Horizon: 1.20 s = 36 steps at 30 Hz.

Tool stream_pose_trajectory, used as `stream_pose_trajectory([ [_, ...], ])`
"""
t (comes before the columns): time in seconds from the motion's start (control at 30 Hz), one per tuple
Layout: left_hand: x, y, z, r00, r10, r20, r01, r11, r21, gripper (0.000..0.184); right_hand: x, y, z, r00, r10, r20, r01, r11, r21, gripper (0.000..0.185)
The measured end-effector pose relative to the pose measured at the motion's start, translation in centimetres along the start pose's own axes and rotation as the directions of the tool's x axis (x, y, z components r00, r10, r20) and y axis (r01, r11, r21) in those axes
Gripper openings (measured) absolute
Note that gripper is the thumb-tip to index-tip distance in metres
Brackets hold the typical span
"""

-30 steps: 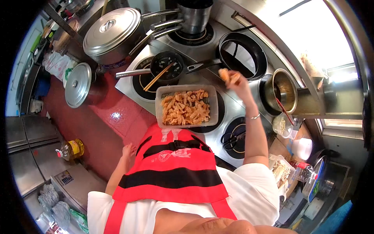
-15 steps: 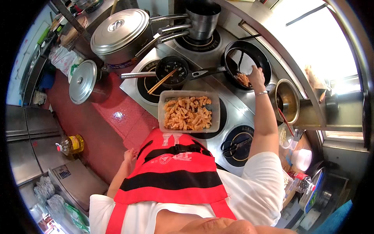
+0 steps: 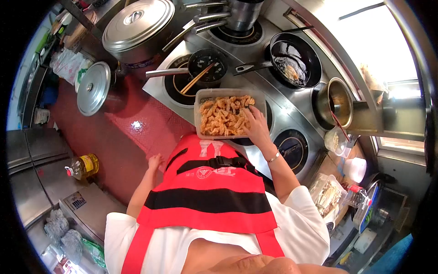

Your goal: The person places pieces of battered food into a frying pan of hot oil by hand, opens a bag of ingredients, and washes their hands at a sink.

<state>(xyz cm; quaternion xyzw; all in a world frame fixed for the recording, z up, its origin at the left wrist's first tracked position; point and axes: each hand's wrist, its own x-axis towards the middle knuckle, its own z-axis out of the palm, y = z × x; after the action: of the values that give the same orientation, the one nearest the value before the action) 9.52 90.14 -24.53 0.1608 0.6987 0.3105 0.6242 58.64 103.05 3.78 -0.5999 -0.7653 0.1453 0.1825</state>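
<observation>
My right hand [image 3: 256, 125] reaches over the right side of a clear plastic container [image 3: 198, 119], fingers and thumb apart and touching the coated food strips [image 3: 223, 116] inside. The strips look like battered meat. My left hand [image 3: 156, 162] hangs beside the red apron [image 3: 200, 189], fingers loosely apart, holding nothing. Behind the container a small saucepan [image 3: 213, 81] has wooden chopsticks [image 3: 197, 78] resting across it. At the back right stands a black frying pan [image 3: 306, 50] with bubbling oil and a few browned pieces [image 3: 292, 73] in it.
A metal bowl [image 3: 342, 98] stands right of the frying pan. A large lidded pot [image 3: 137, 25] and stacked saucepans [image 3: 244, 16] are at the back. On the floor at left stand another lidded pot [image 3: 93, 89] and an oil bottle [image 3: 84, 166].
My right hand has come back from the frying pan to the container and now touches the strips. The pan's oil bubbles around the pieces. My left hand stays at my side.
</observation>
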Motion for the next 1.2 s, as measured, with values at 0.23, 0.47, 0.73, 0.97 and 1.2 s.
stream_pose_trajectory([
  [0.23,-0.7,1.4,-2.9,0.997,-0.065,0.044,0.053,0.973,0.226,0.031,1.0,2.4,7.9,0.894,0.4,0.202,-0.345,0.902,-0.261,0.09],
  [0.47,-2.9,-0.9,-5.8,0.973,-0.223,-0.058,0.226,0.973,0.045,0.02,1.2,5.1,9.7,0.838,0.47,0.277,-0.393,0.872,-0.292,0.089],
  [0.73,-4.6,-1.6,-6.6,0.975,-0.22,-0.036,0.222,0.974,0.056,0.018,2.0,5.1,10.0,0.817,0.454,0.355,-0.421,0.891,-0.17,0.074],
  [0.97,-3.3,-1.6,-5.7,0.982,-0.188,-0.011,0.189,0.978,0.086,0.02,1.6,8.9,11.9,0.922,0.322,0.217,-0.337,0.941,0.035,0.053],
  [1.2,-5.6,0.1,-2.3,0.961,-0.242,-0.136,0.258,0.96,0.113,0.023,2.4,8.5,6.7,0.753,0.498,0.43,-0.658,0.549,0.515,0.039],
])
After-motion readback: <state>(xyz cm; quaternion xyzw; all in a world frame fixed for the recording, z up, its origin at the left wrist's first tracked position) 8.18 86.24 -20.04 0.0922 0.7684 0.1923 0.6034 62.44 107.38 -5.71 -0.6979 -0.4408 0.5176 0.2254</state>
